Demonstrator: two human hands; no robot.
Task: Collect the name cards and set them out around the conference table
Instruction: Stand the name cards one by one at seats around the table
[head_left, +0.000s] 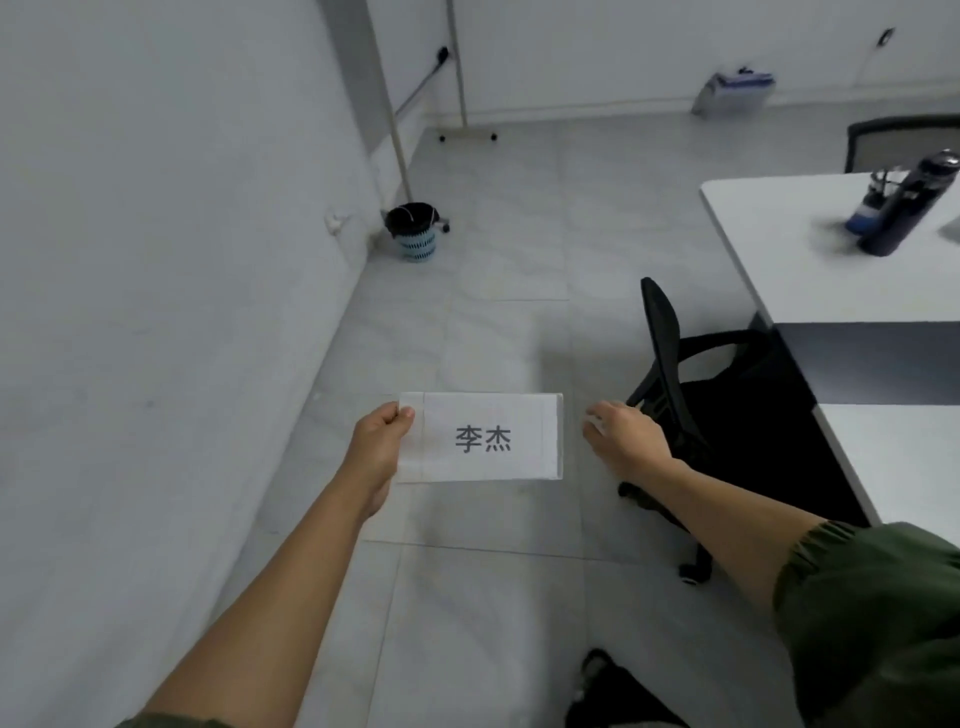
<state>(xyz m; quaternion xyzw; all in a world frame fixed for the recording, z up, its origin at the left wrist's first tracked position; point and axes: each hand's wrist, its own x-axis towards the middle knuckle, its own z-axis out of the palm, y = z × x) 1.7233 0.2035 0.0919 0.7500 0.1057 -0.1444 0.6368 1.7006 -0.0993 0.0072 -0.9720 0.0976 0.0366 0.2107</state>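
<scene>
A white folded name card (483, 437) with two dark printed characters hangs in the air over the tiled floor. My left hand (379, 447) pinches its left edge between thumb and fingers. My right hand (623, 439) hovers just off the card's right edge, fingers loosely curled and holding nothing, a small gap between it and the card. The white conference table (810, 291) lies to the right, its corner at mid-right of the view.
A black office chair (691, 395) stands between me and the table. A dark bottle (909, 205) and a blue pen cup (872, 202) sit on the table. A bin (413, 231) stands by the left wall; a pole stand's wheeled base (467, 136) at the back.
</scene>
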